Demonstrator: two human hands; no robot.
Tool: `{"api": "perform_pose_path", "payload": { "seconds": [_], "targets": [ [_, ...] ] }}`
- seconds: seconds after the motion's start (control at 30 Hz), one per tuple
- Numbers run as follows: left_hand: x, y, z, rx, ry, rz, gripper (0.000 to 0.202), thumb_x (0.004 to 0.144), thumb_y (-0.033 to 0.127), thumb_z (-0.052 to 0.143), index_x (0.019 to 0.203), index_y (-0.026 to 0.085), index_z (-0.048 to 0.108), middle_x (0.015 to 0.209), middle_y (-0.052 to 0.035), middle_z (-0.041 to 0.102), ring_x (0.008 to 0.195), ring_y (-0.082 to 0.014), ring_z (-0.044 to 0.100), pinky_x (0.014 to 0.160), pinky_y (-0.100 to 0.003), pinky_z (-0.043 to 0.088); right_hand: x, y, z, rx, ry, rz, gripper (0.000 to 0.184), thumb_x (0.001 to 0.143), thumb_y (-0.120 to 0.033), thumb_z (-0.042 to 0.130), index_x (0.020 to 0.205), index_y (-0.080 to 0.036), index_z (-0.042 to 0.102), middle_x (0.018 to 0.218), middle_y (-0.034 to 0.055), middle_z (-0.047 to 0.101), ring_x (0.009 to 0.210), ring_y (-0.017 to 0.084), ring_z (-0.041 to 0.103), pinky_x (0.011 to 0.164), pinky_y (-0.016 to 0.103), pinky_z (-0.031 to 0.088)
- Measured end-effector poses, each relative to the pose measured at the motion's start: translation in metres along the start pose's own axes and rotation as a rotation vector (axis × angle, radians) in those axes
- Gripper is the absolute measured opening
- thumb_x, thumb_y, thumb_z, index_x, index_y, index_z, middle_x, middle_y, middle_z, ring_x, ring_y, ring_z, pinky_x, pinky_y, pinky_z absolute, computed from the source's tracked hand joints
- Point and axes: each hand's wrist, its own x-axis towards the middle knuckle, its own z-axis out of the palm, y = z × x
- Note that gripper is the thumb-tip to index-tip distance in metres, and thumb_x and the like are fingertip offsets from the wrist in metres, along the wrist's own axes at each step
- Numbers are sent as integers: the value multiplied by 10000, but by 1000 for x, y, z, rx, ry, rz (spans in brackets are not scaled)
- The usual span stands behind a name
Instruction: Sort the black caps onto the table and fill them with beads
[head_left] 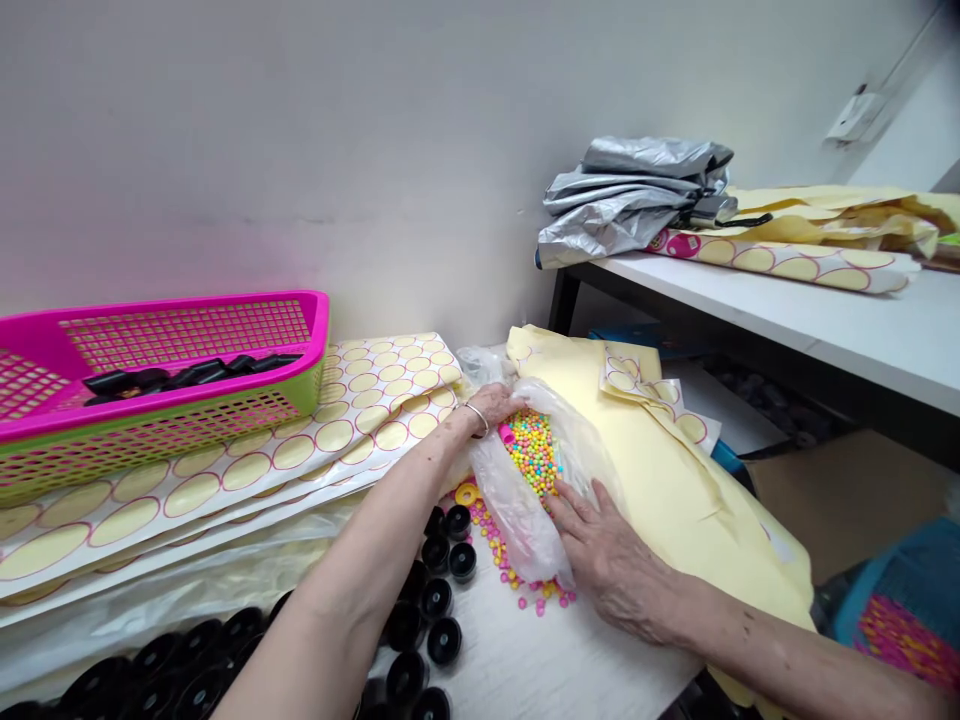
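Observation:
A crumpled clear plastic bag (517,520) lies with its mouth spread on the white tabletop (517,660). Small round beads (534,455) in yellow, green, orange and pink fill the opening, with a small pink piece (507,434) among them. My left hand (496,404), a bracelet at its wrist, is closed on the far left edge of the bag. My right hand (607,555) lies against its near right side, fingers spread and fingertips touching the beads. Loose pink and yellow beads (544,595) are scattered beneath the bag. Beside them is a yellow ring (466,493).
Black round caps (444,640) stand left of the bag, partly behind my left forearm. A pink and green basket (319,350) holds black pieces. Sticker sheets (360,400) and yellow paper (675,480) flank the bag. A raised shelf (825,320) carries folded silver sheeting (637,200).

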Motion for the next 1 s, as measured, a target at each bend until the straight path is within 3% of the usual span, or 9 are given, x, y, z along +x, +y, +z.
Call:
{"api": "perform_pose_path", "payload": {
  "seconds": [0.17, 0.27, 0.37, 0.47, 0.57, 0.67, 0.73, 0.87, 1.0],
  "targets": [
    [-9, 9, -6, 111, 208, -85, 413, 866, 398, 442, 1192, 149, 494, 1230, -154, 528, 1169, -333, 435, 928, -452, 392, 23, -28, -4, -135, 176, -143, 406, 874, -88, 331, 1255, -111, 472, 1425, 218, 365, 1342, 345, 271, 1027, 648, 253],
    [-24, 14, -18, 155, 254, -12, 439, 859, 343, 430, 1252, 148, 426, 1336, -148, 437, 1231, -301, 361, 1010, -432, 316, 39, -39, 2, -158, 165, -158, 363, 888, -147, 365, 1232, -134, 481, 1396, 211, 397, 1323, 368, 286, 977, 701, 261],
    [-48, 12, -24, 181, 160, 122, 459, 821, 479, 480, 1181, 192, 486, 1278, -113, 498, 1196, -275, 409, 1025, -427, 308, 45, -41, -1, -128, 123, -140, 354, 836, -175, 454, 1180, -130, 525, 1370, 215, 413, 1340, 396, 235, 975, 735, 191],
    [-69, 4, -22, 236, -77, 177, 775, 628, 641, 625, 1243, 203, 447, 1334, -148, 463, 1243, -342, 380, 1045, -580, 216, 46, -35, -21, 24, 11, -166, 378, 713, -170, 547, 1089, -198, 584, 1296, 131, 493, 1302, 359, 313, 977, 647, 291],
    [-77, -7, -19, 326, -276, 128, 1047, 536, 623, 702, 1390, 187, 281, 1447, -218, 319, 1339, -398, 245, 1039, -672, 66, 55, -17, -43, 95, 82, 1, 381, 690, -78, 496, 1026, -219, 608, 1181, 61, 569, 1170, 244, 464, 954, 425, 404],
    [-72, -15, -20, 395, -348, 90, 1006, 572, 480, 736, 1414, 207, 259, 1482, -215, 267, 1367, -408, 185, 1018, -706, 51, 70, 12, -51, 45, 204, 213, 394, 765, -62, 419, 1116, -161, 568, 1240, 126, 530, 1182, 255, 437, 976, 413, 372],
    [-67, -19, -21, 411, -374, 85, 939, 588, 360, 738, 1403, 226, 291, 1481, -199, 283, 1364, -397, 205, 1006, -719, 86, 78, 36, -47, 23, 209, 274, 432, 821, -203, 463, 1246, -128, 487, 1360, 171, 432, 1281, 316, 331, 1029, 480, 298],
    [-64, -24, -18, 424, -375, 85, 746, 679, 194, 614, 1375, 206, 346, 1491, -198, 261, 1370, -358, 217, 989, -729, 130, 86, 85, -34, 28, 139, 367, 848, 782, -592, 495, 1424, -86, 270, 1492, 208, 251, 1375, 378, 187, 1073, 521, 222],
    [-66, -31, -18, 415, -351, 83, 601, 767, 174, 469, 1360, 202, 376, 1507, -175, 236, 1389, -324, 194, 1010, -717, 115, 89, 111, -28, 24, 82, 407, 898, 814, -670, 344, 1447, -46, 214, 1492, 231, 249, 1386, 355, 199, 1090, 502, 207]
  ]
}}
